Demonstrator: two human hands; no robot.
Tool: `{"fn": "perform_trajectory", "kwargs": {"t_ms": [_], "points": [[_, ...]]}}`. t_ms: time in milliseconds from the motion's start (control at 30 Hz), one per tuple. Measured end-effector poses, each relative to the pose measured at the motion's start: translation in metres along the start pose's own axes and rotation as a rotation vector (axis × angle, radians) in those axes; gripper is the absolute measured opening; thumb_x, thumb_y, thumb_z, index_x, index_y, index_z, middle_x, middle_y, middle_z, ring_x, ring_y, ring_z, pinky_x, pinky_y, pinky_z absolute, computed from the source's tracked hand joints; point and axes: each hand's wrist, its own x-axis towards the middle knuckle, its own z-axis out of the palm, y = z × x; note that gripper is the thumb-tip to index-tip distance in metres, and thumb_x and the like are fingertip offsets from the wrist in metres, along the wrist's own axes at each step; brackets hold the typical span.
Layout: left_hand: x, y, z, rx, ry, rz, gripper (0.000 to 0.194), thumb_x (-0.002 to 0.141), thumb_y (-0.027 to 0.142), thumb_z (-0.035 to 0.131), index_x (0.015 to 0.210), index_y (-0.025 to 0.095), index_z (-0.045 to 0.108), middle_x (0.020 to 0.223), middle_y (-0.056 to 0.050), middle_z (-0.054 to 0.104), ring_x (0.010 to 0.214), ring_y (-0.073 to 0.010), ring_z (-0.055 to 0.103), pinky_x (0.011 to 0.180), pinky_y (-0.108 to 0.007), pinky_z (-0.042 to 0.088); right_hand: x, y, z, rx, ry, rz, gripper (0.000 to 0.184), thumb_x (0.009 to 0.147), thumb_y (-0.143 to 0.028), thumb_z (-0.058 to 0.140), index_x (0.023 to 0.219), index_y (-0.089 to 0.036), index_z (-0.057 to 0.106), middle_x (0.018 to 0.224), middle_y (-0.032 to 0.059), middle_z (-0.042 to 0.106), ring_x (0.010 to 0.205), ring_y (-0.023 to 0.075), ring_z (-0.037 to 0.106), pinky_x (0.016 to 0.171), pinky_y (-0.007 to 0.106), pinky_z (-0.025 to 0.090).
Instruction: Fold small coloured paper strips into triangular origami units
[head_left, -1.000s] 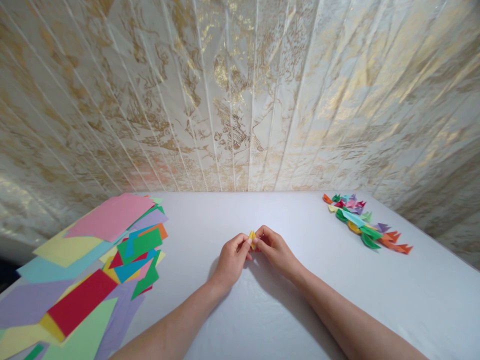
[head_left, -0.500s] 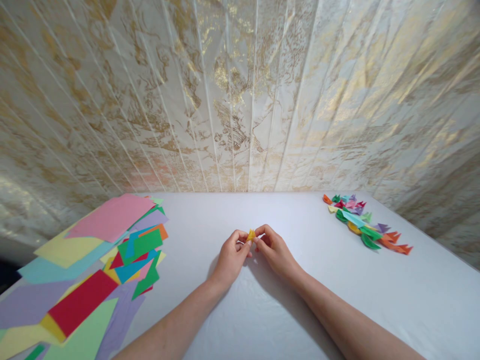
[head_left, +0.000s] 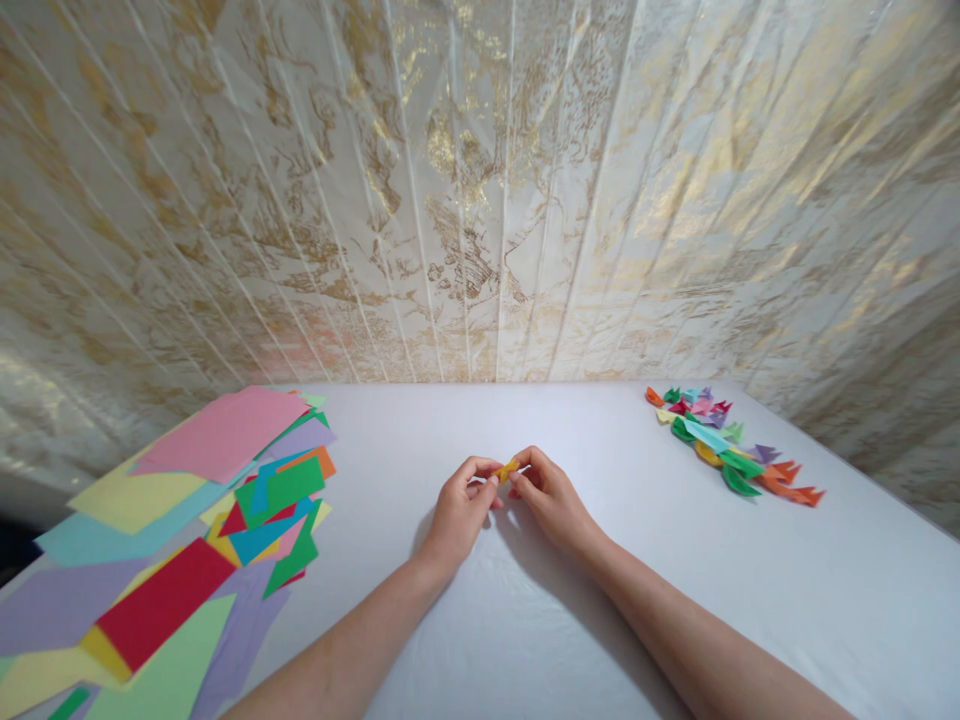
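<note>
A small folded yellow paper piece (head_left: 507, 469) is pinched between both hands over the middle of the white table (head_left: 465, 640). My left hand (head_left: 466, 500) grips its left side between thumb and fingers. On the other side, my right hand (head_left: 549, 492) holds it with thumb and forefinger. Fingertips cover part of the paper, so its full shape is hidden.
Loose coloured paper sheets lie overlapping along the left side, among them a pink sheet (head_left: 225, 435), a red sheet (head_left: 166, 605) and a green sheet (head_left: 285, 490). Several folded paper figures (head_left: 739, 470) stand at the far right. A gold-patterned curtain (head_left: 480, 200) hangs behind the table.
The yellow paper has turned between my fingers, now lying more slantwise, its pointed tips no longer upright. Both hands have shifted only slightly.
</note>
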Motion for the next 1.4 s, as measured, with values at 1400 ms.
{"fn": "perform_trajectory", "kwargs": {"t_ms": [1400], "points": [[0.0041,-0.0041,-0.0013,-0.118,0.034,0.012,0.019,0.076,0.034,0.066,0.083,0.017,0.064,0.077,0.000,0.065,0.064,-0.0112,0.060,0.064,-0.023,0.047,-0.0043,-0.0041,0.0000,0.021,0.025,-0.037,0.012,0.088,-0.030,0.052,0.097,-0.023,0.056,0.092,0.0033,0.062,0.074,0.0163,0.057,0.068,0.031,0.044]]}}
